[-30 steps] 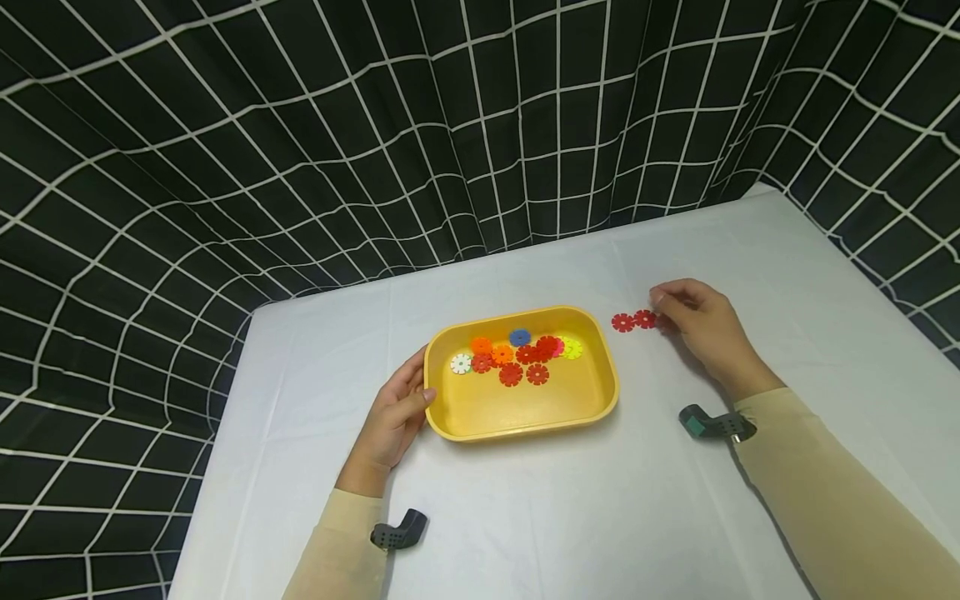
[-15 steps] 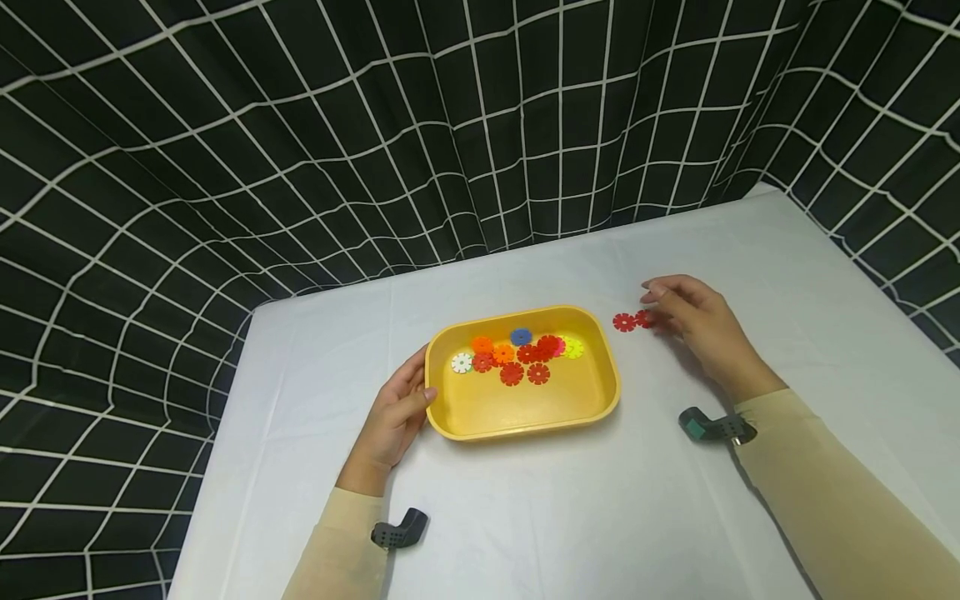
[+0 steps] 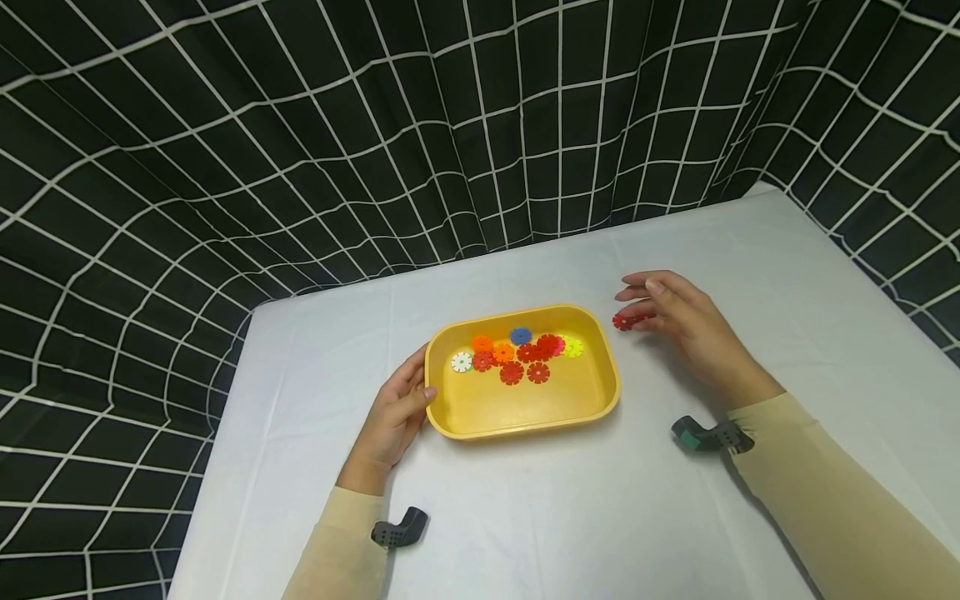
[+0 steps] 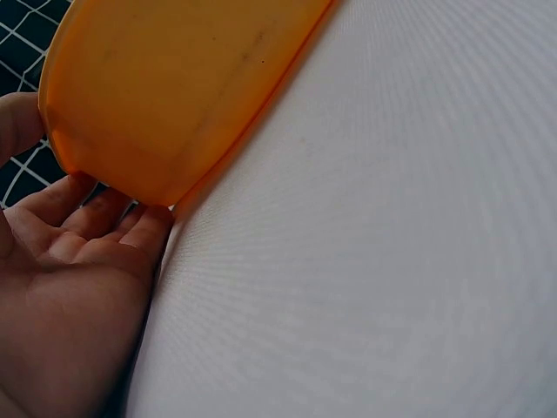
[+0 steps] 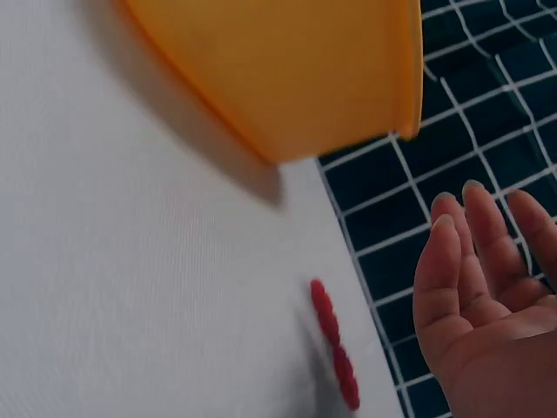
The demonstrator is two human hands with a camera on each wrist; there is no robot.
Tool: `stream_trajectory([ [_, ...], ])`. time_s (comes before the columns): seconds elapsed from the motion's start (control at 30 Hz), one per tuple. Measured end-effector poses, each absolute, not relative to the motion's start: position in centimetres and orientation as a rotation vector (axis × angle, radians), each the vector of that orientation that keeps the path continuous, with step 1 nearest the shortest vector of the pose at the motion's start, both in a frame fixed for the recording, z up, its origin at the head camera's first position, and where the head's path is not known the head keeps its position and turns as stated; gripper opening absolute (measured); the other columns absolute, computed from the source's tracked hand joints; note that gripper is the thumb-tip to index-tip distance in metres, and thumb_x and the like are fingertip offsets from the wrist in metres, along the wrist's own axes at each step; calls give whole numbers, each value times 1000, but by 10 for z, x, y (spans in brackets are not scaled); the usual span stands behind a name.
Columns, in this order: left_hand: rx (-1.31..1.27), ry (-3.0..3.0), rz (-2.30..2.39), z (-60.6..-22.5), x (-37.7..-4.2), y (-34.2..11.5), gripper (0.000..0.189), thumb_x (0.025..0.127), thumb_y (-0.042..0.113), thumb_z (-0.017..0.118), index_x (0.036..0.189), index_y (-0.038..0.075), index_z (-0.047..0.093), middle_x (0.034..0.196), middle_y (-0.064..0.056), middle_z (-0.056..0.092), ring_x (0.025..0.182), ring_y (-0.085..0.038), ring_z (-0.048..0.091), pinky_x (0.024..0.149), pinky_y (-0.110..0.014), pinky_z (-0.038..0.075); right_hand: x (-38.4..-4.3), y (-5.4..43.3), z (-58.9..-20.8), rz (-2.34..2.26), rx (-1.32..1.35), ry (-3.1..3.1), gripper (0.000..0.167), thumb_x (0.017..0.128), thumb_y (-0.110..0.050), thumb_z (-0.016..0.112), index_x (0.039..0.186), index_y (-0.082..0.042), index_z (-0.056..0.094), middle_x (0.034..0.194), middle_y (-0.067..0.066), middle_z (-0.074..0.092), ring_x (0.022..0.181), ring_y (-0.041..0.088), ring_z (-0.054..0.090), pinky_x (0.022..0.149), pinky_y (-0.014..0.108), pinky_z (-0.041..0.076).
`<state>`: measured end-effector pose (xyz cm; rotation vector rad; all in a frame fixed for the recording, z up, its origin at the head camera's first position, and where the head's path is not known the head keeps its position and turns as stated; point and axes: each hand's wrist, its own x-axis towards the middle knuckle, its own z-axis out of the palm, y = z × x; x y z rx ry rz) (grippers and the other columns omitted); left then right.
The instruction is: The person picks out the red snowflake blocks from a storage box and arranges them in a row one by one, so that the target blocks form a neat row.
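Note:
A yellow plastic tray (image 3: 525,410) lies on the white-covered table. My left hand (image 3: 395,412) grips its left end, thumb over the rim and fingers against the outer wall; the left wrist view shows this grip from low down. Inside the tray are several notched plastic discs, among them a white disc (image 3: 461,362), a blue disc (image 3: 521,336) and a red disc (image 3: 512,372). Beyond the tray's right end, my right hand (image 3: 686,321) hovers with relaxed fingers over linked red notched discs (image 3: 622,322), partly hiding them. The right wrist view shows the red row (image 5: 335,344) apart from the fingers.
White cloth covers the table (image 3: 525,517). A black curtain with a white grid (image 3: 360,150) hangs behind the far edge and along the sides. Each wrist carries a dark camera mount, such as the right one (image 3: 705,436).
My right hand has moved left over the red disc row, its fingers spreading apart and covering more of it. The left hand and tray stay nearly still.

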<state>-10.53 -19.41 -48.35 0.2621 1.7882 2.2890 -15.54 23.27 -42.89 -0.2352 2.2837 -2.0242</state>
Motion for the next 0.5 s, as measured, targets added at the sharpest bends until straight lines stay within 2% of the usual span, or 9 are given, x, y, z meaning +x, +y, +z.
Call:
stream_trajectory([
  [0.1, 264, 1788, 2288, -482, -105, -194, 69, 104, -3, 56, 169, 1, 33, 172, -14, 37, 158, -31, 35, 120, -38, 40, -152, 229, -425, -2054, -300, 2256, 52, 117, -43, 48, 149, -3, 55, 138, 20, 62, 119, 39, 66, 98, 29, 60],
  [0.37, 282, 1774, 2295, -484, -105, -195, 70, 103, -3, 56, 169, -1, 32, 172, -16, 37, 158, -33, 35, 120, -39, 40, -144, 219, -414, -2084, -460, 2197, 45, 118, -32, 45, 149, -3, 57, 139, 20, 60, 119, 31, 66, 99, 31, 60],
  [0.5, 289, 1773, 2295, -484, -106, -195, 70, 104, -3, 56, 169, 0, 32, 172, -16, 37, 157, -33, 35, 120, -39, 40, -139, 212, -409, -2099, -516, 2158, 43, 118, -30, 43, 149, -5, 58, 141, 21, 59, 120, 34, 65, 99, 31, 60],
])
